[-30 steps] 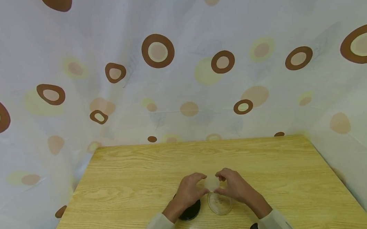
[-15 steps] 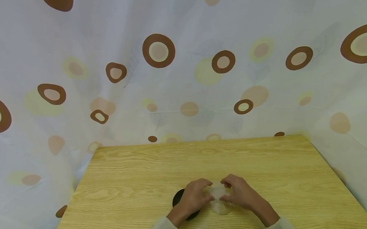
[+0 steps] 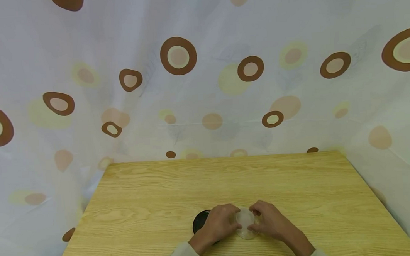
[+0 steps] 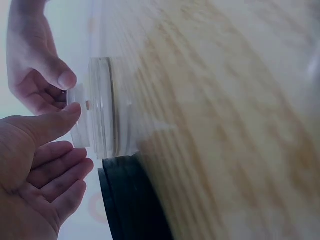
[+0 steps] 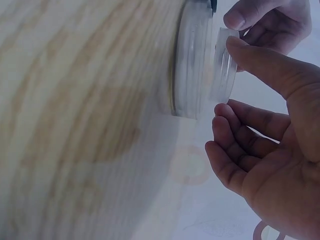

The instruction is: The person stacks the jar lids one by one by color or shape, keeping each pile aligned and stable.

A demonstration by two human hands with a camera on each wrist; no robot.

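Observation:
Both hands hold a small translucent round dish from opposite sides, just over a larger clear round dish on the table. My left hand grips its left edge with thumb and fingers; my right hand grips the right edge. In the right wrist view a narrow gap shows between the small dish and the larger dish. A black round dish, partly hidden under my left hand and forearm, lies left of the clear one. The left wrist view shows the black dish right beside it.
The wood-grain table reaches back to a pale curtain patterned with brown and beige ovals. The curtain also runs along the left and right sides.
Both hands have carried the small dish toward me and slightly right, from behind the larger dish to over it. More of the black dish's far left edge now shows.

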